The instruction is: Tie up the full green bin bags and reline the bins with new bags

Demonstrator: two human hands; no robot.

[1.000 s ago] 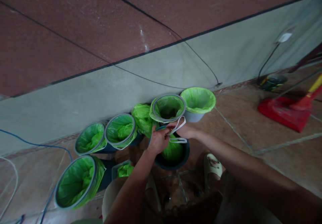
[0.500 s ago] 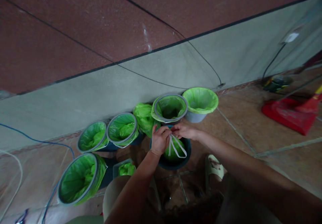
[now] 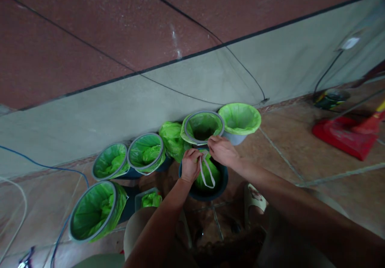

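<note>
A dark blue bin (image 3: 207,193) stands on the floor in front of me with a green plastic bag (image 3: 210,171) inside it. My left hand (image 3: 190,165) is closed over the bag's gathered top at the bin's left rim. My right hand (image 3: 221,150) pinches the white drawstring (image 3: 206,173), whose loop hangs down over the bag. Both hands meet above the bin's mouth.
Several bins lined with green bags stand along the wall: one grey-rimmed (image 3: 203,126), one pale (image 3: 240,121), two further left (image 3: 146,155), (image 3: 110,165) and a large one (image 3: 94,212). A loose green bag (image 3: 172,139) lies between them. A red dustpan (image 3: 345,135) lies at right.
The drawstring loop was held up near the grey-rimmed bin, then came down over the bag. My right hand has risen slightly and my left hand has closed on the bag's top.
</note>
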